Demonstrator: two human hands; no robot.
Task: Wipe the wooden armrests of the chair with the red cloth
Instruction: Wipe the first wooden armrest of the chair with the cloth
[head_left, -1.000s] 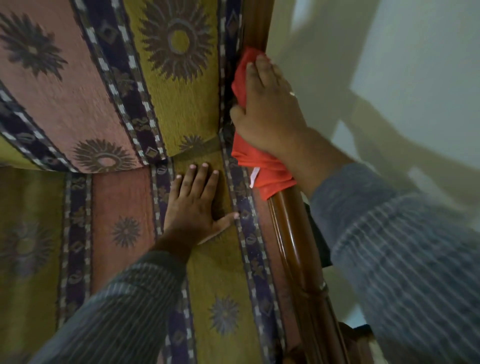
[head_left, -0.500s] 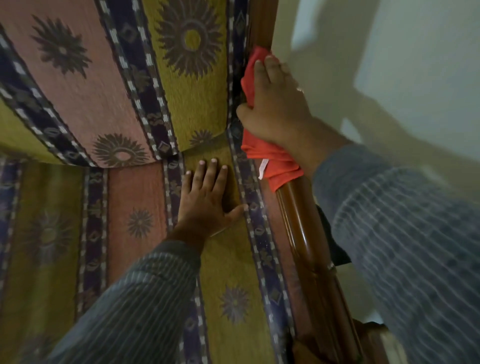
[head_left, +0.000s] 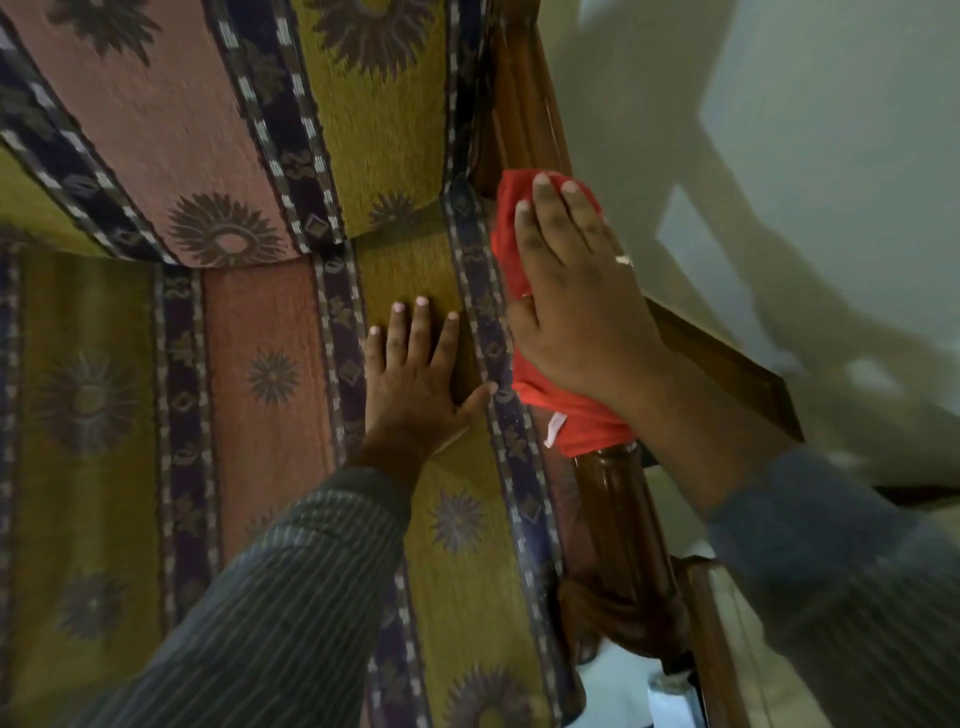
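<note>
The red cloth (head_left: 524, 244) is wrapped over the chair's right wooden armrest (head_left: 623, 525), a dark polished rail running from the backrest toward me. My right hand (head_left: 576, 306) presses flat on the cloth, fingers pointing to the backrest and thumb curled round the inner side of the rail. A white tag hangs from the cloth's lower edge. My left hand (head_left: 415, 379) lies flat with fingers spread on the patterned seat cushion (head_left: 260, 395), just left of the armrest. It holds nothing.
The striped backrest cushion (head_left: 182, 130) rises behind the seat. A pale wall (head_left: 805, 156) stands close on the right of the armrest. A wooden frame piece (head_left: 727, 364) juts out to the right below my right wrist.
My right hand has slid the red cloth along the armrest toward me, away from the backrest. The view has shifted a little. My left hand stays flat on the seat.
</note>
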